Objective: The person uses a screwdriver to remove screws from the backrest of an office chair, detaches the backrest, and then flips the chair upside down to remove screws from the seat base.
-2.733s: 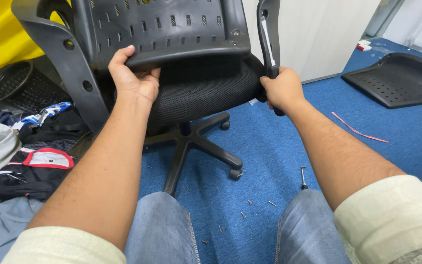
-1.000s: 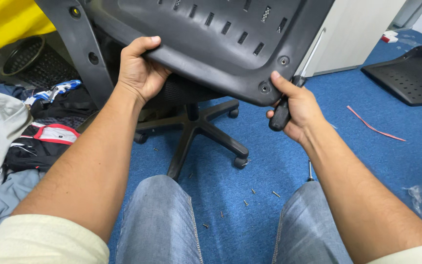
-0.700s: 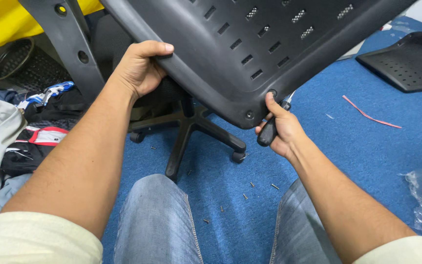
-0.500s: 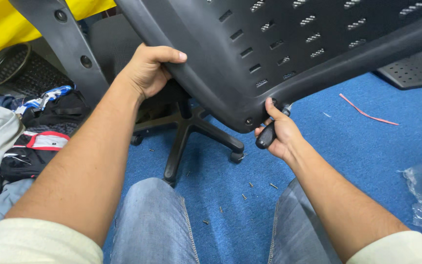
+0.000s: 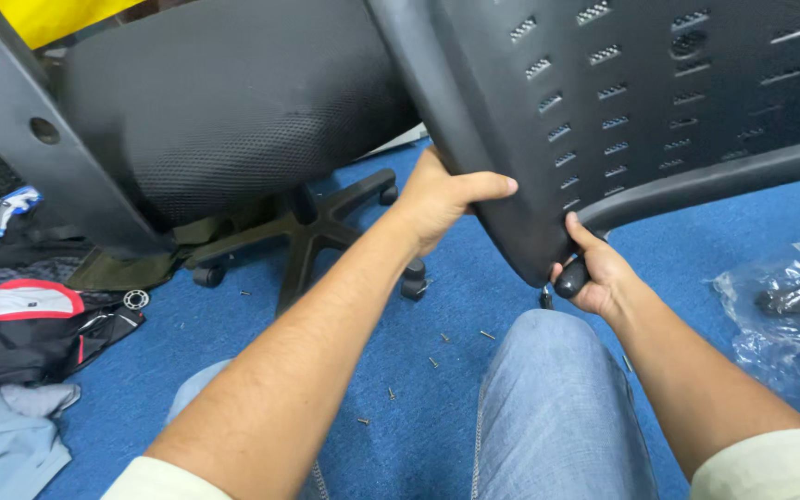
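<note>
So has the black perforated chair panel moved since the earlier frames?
Yes. The panel has swung off the mesh seat toward the right, gripped by both the left hand and right hand.

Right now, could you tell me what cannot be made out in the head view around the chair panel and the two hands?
- Black plastic panel: its top and right side are cut off by the frame edges.
- Black tool handle: the right hand wraps it; the tip is hidden.
- Left hand: fingers hidden behind the panel.
- Screws on the blue carpet: too small to type.
- Clear bag: contents blurred.
</note>
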